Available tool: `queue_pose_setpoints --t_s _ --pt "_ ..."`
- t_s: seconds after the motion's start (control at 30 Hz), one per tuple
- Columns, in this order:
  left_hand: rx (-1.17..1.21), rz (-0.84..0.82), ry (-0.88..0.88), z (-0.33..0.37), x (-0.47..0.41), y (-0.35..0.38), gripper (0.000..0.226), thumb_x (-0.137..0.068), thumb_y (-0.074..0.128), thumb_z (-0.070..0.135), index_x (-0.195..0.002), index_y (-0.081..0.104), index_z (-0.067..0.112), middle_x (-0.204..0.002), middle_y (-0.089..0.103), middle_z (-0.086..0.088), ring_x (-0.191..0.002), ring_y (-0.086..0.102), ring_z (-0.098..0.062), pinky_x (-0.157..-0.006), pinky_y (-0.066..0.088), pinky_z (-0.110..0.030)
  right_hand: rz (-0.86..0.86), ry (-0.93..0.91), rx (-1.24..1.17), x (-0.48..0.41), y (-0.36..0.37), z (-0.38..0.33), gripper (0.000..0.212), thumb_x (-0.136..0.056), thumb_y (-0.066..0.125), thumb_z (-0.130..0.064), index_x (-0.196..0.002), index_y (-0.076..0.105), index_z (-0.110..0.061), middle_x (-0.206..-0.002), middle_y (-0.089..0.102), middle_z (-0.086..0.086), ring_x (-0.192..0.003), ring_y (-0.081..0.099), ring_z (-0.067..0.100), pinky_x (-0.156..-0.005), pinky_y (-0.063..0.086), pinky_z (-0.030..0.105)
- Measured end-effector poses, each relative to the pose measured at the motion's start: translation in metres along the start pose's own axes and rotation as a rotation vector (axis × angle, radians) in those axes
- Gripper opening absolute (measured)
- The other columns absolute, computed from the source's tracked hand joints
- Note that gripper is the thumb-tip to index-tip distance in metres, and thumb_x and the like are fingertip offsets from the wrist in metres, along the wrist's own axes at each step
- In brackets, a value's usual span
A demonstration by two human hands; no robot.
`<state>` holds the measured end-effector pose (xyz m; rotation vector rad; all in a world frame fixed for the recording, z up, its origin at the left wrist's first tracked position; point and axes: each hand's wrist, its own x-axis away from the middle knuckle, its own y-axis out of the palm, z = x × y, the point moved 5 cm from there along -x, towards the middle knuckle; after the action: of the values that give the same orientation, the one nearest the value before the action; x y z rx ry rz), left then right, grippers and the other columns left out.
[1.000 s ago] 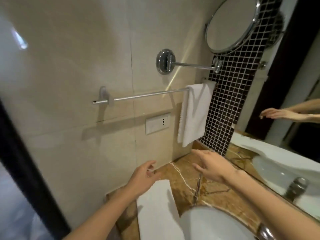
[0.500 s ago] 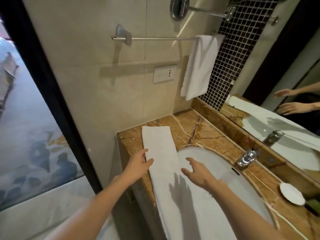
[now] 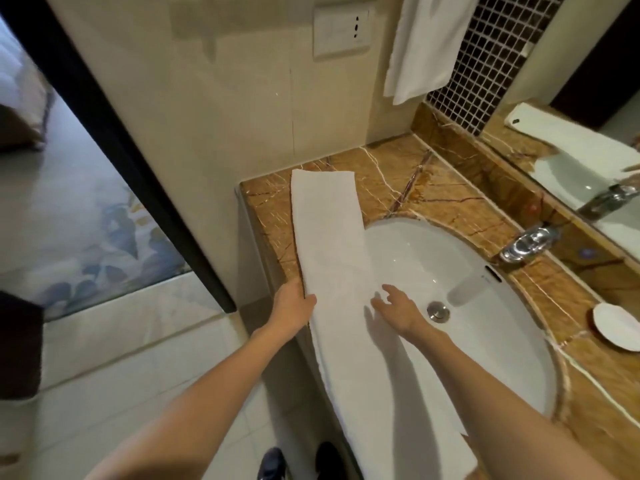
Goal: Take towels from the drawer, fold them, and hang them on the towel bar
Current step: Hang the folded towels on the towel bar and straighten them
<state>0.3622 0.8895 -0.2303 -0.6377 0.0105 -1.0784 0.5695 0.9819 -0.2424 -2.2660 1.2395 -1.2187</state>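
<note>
Folded towel (image 3: 329, 237) is lying as one long narrow strip along the left side of the marble bench (image 3: 422, 181). Its far end is near the wall. Its near end is running over the rim of the sink basin (image 3: 502, 323) and hanging off the bench front.

Left grip (image 3: 294, 306) is sitting at the strip's left edge with the thumb on top of the cloth. The other fingers are hidden below the edge, so I can't tell if it's actually pinching. Right grip (image 3: 398, 311) is released, fingers spread, hovering at or just touching the strip's right edge over the basin. Contact is unclear.

Handling, my read:
- **Material:** terry cloth, light and fully limp, so it's going to sag and fall open wherever it's unsupported.
- **Risk:** not fragile and not slippery, but the layers are probably going to slide on each other if pulled from one side only.
- **Overhang:** the hanging end is likely going to drag the rest down once lifted.
- **Best hold:** both long edges at mid-length, pinching through all layers, or the two short ends for a half fold.
- **Basin:** worth keeping the cloth off it in case it's wet.

A second towel (image 3: 426, 46) is already hanging on the wall above the bench, so this one is presumably going next to it.
</note>
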Motion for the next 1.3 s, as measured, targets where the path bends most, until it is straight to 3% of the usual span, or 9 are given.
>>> queue_pose_setpoints --t_s 0.2,0.33,0.4,0.5,0.6,0.73,0.9,1.1,1.3 --pt "0.139 0.095 -0.145 -0.019 -0.006 0.022 0.009 -0.084 0.06 0.009 -0.091 0.061 0.013 -0.087 0.066 0.004 -0.064 0.054 0.003 -0.052 0.044 -0.01 -0.03 0.079 -0.276 -0.024 0.003 0.02 0.061 -0.094 0.057 -0.027 -0.147 0.032 -0.012 -0.149 0.036 0.016 -0.133 0.043 0.029 -0.109 0.037 0.04" --pt "0.161 0.18 -0.18 -0.017 -0.013 0.02 0.014 -0.083 0.065 0.01 -0.086 0.062 -0.003 -0.065 0.056 0.005 -0.053 0.046 -0.004 -0.047 0.038 -0.014 -0.005 0.13 -0.461 -0.032 0.004 0.023 0.049 -0.093 0.061 -0.022 -0.137 0.048 -0.007 -0.124 0.055 0.01 -0.088 0.059 0.016 -0.067 0.046 0.023" --pt "0.165 0.174 -0.188 -0.01 -0.018 0.019 0.013 -0.085 0.064 0.013 -0.072 0.063 0.008 -0.058 0.05 0.006 -0.052 0.045 -0.009 -0.045 0.033 -0.013 -0.007 0.139 -0.486 -0.036 0.005 0.025 0.049 -0.091 0.063 -0.021 -0.136 0.049 -0.006 -0.119 0.056 0.008 -0.089 0.059 0.017 -0.067 0.045 0.022" --pt "0.153 0.14 -0.265 -0.005 -0.027 0.022 0.019 -0.086 0.06 0.016 -0.07 0.058 0.006 -0.07 0.057 -0.006 -0.064 0.051 -0.018 -0.054 0.036 -0.022 0.02 0.147 -0.496 -0.039 0.003 0.024 0.045 -0.088 0.065 -0.018 -0.129 0.053 -0.005 -0.116 0.058 0.01 -0.096 0.06 0.023 -0.079 0.047 0.028" --pt "0.265 0.127 -0.405 -0.001 -0.033 0.026 0.015 -0.087 0.058 0.015 -0.09 0.063 0.0 -0.095 0.064 -0.012 -0.078 0.06 -0.022 -0.063 0.048 -0.026 0.019 0.157 -0.517 -0.033 -0.002 0.014 0.005 -0.082 0.062 -0.012 -0.082 0.066 -0.009 -0.07 0.059 0.007 -0.054 0.053 0.019 -0.05 0.041 0.022" --pt "0.272 0.07 -0.502 0.0 -0.035 0.027 0.041 -0.087 0.061 0.019 -0.121 0.051 -0.003 -0.115 0.06 -0.019 -0.104 0.06 -0.035 -0.085 0.052 -0.04 -0.011 0.146 -0.481 -0.027 -0.007 0.001 0.018 -0.078 0.053 -0.005 -0.063 0.049 -0.014 -0.058 0.044 0.005 -0.045 0.04 0.019 -0.038 0.031 0.018" --pt "0.402 0.049 -0.551 0.01 -0.028 0.018 0.033 -0.091 0.051 0.023 -0.116 0.053 0.001 -0.102 0.063 -0.014 -0.08 0.058 -0.026 -0.06 0.049 -0.03 -0.013 0.138 -0.521 -0.02 -0.017 -0.015 0.006 -0.076 0.053 -0.007 -0.079 0.049 -0.01 -0.069 0.047 0.011 -0.058 0.044 0.023 -0.048 0.036 0.024" --pt "0.677 -0.01 -0.435 0.053 -0.011 -0.002 0.022 -0.091 0.043 0.018 -0.098 0.063 0.011 -0.087 0.067 -0.007 -0.078 0.061 -0.023 -0.07 0.054 -0.035 -0.052 0.144 -0.615 -0.009 -0.039 -0.04 0.037 -0.078 0.068 -0.029 -0.103 0.066 -0.002 -0.096 0.073 0.017 -0.088 0.07 0.035 -0.086 0.056 0.046" --pt "0.737 -0.066 -0.252 0.109 -0.007 -0.037 0.025 -0.089 0.05 0.009 -0.112 0.059 0.002 -0.109 0.068 -0.016 -0.1 0.065 -0.031 -0.09 0.052 -0.043 -0.028 0.011 -0.586 0.014 -0.08 -0.09 0.029 -0.082 0.069 -0.028 -0.095 0.071 -0.002 -0.081 0.076 0.01 -0.075 0.073 0.029 -0.075 0.058 0.042"
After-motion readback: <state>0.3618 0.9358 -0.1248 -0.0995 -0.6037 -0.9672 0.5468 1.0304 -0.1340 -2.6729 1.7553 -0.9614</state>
